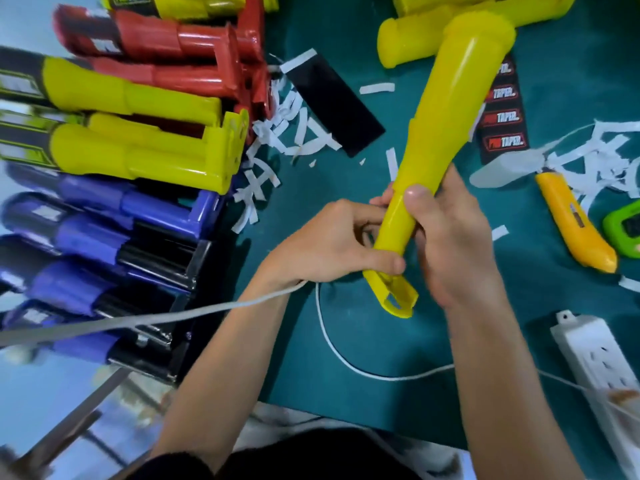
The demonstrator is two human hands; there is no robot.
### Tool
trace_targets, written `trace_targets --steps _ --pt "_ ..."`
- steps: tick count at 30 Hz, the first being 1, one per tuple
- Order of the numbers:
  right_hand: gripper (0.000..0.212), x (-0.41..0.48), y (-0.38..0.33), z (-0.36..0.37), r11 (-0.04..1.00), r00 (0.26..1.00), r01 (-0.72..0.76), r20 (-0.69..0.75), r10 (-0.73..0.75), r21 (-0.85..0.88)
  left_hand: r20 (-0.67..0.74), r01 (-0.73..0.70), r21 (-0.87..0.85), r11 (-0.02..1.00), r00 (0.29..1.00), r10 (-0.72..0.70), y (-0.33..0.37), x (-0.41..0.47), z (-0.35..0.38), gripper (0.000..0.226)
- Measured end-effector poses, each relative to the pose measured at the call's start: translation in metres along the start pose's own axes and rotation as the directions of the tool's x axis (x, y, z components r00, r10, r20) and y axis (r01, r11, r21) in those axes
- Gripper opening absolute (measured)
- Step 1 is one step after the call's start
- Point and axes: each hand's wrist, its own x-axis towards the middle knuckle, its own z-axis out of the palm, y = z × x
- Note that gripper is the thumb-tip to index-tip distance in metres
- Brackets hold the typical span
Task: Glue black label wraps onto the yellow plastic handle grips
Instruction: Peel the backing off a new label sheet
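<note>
- One white cable [391, 377] looped over the green surface [346, 323] near its near edge, with a white power strip [588, 351] toward the near right corner.
- Just beyond the loop, near the middle of the surface, left hand [332, 244] grasping the narrow lower end of a yellow handle grip [450, 116], thumb on the front just above the slotted open tip, fingers curled behind.
- Right hand [450, 244] clasped round the same grip slightly higher, thumb pressed flat on its front face, fingers wrapped round the back.
- Grip lifted clear of the surface and tilted, wide end pointing toward the far right; no label on its visible yellow face.
- Toward the right edge, a yellow utility knife [571, 220] lying flat, a green object [623, 226] just beside it, cut off by the frame.
- Behind the raised grip, a black label sheet [502, 116] printed with repeated red-and-white logos, partly hidden by it.
- Left of the grip, a plain black wrap [339, 105] lying flat, touching a scatter of white paper strips [277, 133].
- Along the left edge, stacked grips wearing black wraps: blue grips [104, 237] nearest, yellow grips [138, 154] next, red grips [166, 39] farthest.
- At the far edge, more bare yellow grips [408, 43] lying together.
</note>
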Motion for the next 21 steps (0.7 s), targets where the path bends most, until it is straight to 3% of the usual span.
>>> trace_targets --steps 1,2,4,7,9,12,16,21 --pt "0.023 -0.002 -0.002 -0.004 0.999 1.000 0.001 0.018 -0.001 -0.041 0.007 -0.012 -0.038 0.999 1.000 0.012 -0.004 -0.003 -0.003 0.006" --pt "0.017 -0.005 -0.005 -0.012 0.993 1.000 0.016 0.029 -0.013 -0.116 -0.027 -0.011 -0.092 0.996 1.000 0.009 -0.008 -0.005 -0.008 0.016" --pt "0.019 -0.009 -0.009 -0.029 0.914 0.996 0.094 0.028 -0.090 -0.396 -0.185 -0.012 -0.186 0.983 0.982 -0.023 -0.015 -0.007 -0.022 0.019" --pt "0.053 -0.014 -0.003 -0.048 0.580 0.983 0.125 0.021 -0.182 -0.805 -0.440 -0.074 -0.230 0.970 0.897 -0.036 -0.029 -0.002 -0.035 0.036" --pt "0.063 -0.016 0.004 -0.047 0.394 0.970 0.128 0.032 -0.242 -0.910 -0.529 -0.109 -0.183 0.977 0.849 -0.004 -0.035 0.005 -0.035 0.056" --pt "0.058 -0.011 0.017 -0.043 0.186 0.933 0.175 0.103 -0.345 -0.967 -0.542 -0.114 -0.037 0.993 0.837 0.076 -0.042 0.013 -0.035 0.071" --pt "0.059 -0.008 0.035 -0.049 0.091 0.904 0.175 0.123 -0.410 -0.980 -0.542 -0.106 0.007 0.994 0.835 0.093 -0.045 0.018 -0.036 0.065" --pt "0.059 -0.007 0.050 -0.056 0.127 0.905 0.179 0.113 -0.411 -0.976 -0.621 0.010 0.182 0.983 0.776 0.107 -0.047 0.017 -0.035 0.064"
